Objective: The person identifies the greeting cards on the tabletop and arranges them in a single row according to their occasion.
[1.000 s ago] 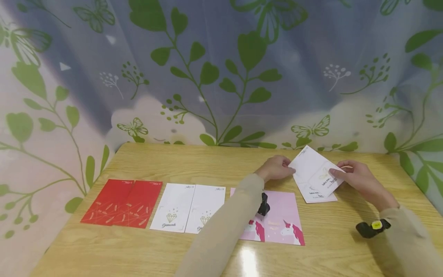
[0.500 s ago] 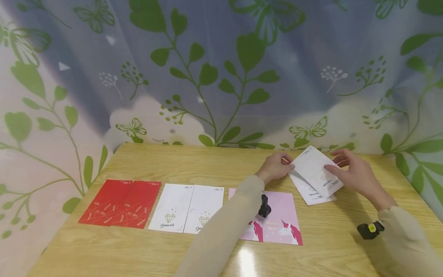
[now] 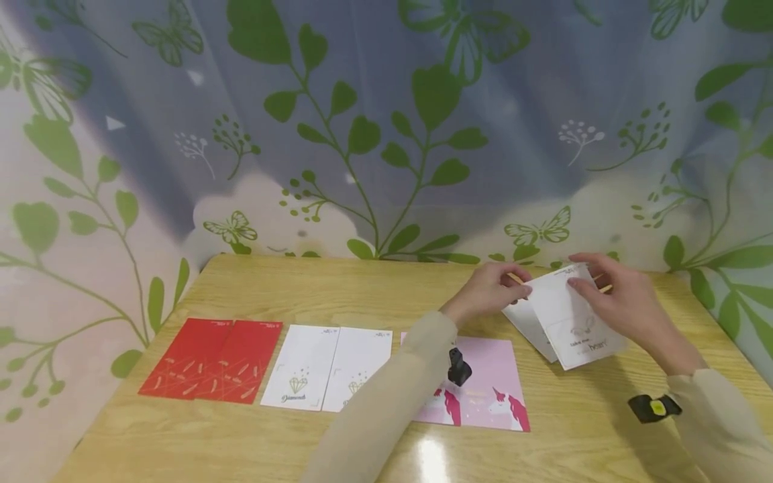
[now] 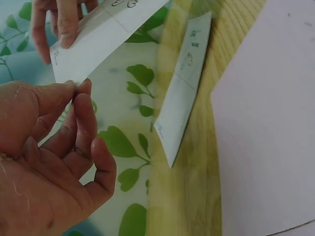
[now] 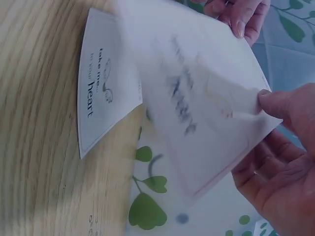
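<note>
Both hands hold a white printed card point(image 3: 574, 322), its lettering including "heart", tilted above the table. My left hand point(image 3: 489, 295) pinches its upper left corner between thumb and fingers, plain in the left wrist view point(image 4: 64, 142). Toward its upper right edge, my right hand point(image 3: 625, 308) grips it, thumb on the printed face; the right wrist view shows this hand point(image 5: 288, 147) at the card's edge. A second white card point(image 3: 531, 329), marked "take me... to your heart" point(image 5: 101, 83), lies on the wood, partly covered in the head view by the held one.
Two red cards point(image 3: 208, 362), two white "Diamonds" cards point(image 3: 302, 355) and two pink unicorn cards point(image 3: 495, 376) lie in a row on the wooden table point(image 3: 241, 449). My left sleeve hides parts of the white and pink pairs. A leaf-patterned curtain point(image 3: 386, 134) hangs behind.
The held card has turned clockwise, with its lettering now lower and nearer me. My right hand has shifted from the printed end toward the upper edge. The left hand keeps its pinch.
</note>
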The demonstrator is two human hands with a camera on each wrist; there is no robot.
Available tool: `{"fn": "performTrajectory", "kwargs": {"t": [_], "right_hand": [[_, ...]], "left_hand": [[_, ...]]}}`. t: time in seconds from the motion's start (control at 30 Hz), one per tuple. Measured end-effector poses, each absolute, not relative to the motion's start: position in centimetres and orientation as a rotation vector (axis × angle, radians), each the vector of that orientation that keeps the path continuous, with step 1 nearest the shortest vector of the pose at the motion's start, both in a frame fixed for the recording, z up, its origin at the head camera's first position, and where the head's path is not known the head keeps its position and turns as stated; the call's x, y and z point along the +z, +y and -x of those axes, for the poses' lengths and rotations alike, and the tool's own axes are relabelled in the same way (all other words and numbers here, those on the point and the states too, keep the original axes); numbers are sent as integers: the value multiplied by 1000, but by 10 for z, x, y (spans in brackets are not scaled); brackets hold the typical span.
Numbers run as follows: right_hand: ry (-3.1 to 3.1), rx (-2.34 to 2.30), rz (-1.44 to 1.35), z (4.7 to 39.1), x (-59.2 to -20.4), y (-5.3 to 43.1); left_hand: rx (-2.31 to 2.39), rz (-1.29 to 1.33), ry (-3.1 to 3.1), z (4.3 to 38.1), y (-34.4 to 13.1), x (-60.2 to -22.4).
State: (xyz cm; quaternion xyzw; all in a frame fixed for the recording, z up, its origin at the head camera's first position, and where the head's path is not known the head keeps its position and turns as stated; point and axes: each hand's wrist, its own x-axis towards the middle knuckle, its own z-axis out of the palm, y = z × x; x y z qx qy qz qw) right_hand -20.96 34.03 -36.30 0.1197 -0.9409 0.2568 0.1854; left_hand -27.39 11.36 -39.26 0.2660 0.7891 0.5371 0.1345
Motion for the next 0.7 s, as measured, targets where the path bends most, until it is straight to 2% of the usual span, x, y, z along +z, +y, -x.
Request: {"fn": "performTrajectory", "kwargs": {"t": [0.23, 0.5, 0.7], "right_hand": [[-2807, 993, -200, 194, -370, 348], [-3146, 1363, -151, 190, -402, 356], [-3167, 1266, -152, 195, -409, 354]], "left_hand": [[1546, -846, 2238, 268, 102, -390], [1444, -720, 2194, 265, 90, -397], [1403, -681, 2222, 266, 89, -400]]}}
